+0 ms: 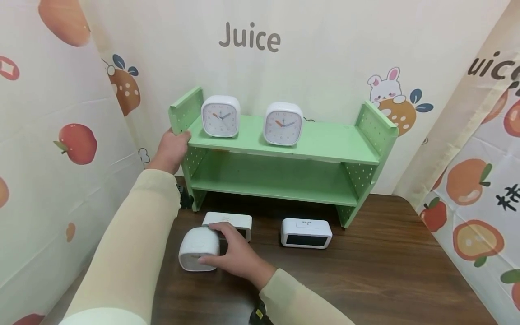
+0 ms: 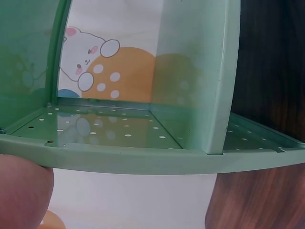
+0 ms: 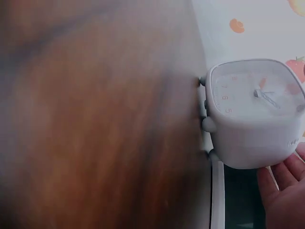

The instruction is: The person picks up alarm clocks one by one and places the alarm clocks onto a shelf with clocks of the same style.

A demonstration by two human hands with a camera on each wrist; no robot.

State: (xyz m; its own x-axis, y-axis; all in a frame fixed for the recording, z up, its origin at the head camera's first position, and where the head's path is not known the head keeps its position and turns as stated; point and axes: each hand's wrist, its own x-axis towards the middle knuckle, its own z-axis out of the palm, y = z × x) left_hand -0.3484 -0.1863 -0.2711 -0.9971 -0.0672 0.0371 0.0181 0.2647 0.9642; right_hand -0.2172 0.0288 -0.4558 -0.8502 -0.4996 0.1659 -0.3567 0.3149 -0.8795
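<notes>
My left hand grips the left side panel of a green two-tier shelf at its upper board. In the left wrist view, part of that hand shows at the rim of the perforated panel. My right hand holds a white rounded-square alarm clock, thumb at its dial side and fingers at the far side. In the right wrist view the same clock shows its dial, small feet and my fingers against its body. Two similar clocks, one left and one nearer the middle, stand on the upper board.
On the brown wooden table, a white digital clock lies in front of the shelf. Another white digital clock sits behind my right hand, partly hidden. Fruit-printed curtains surround the table. The shelf's lower board holds nothing.
</notes>
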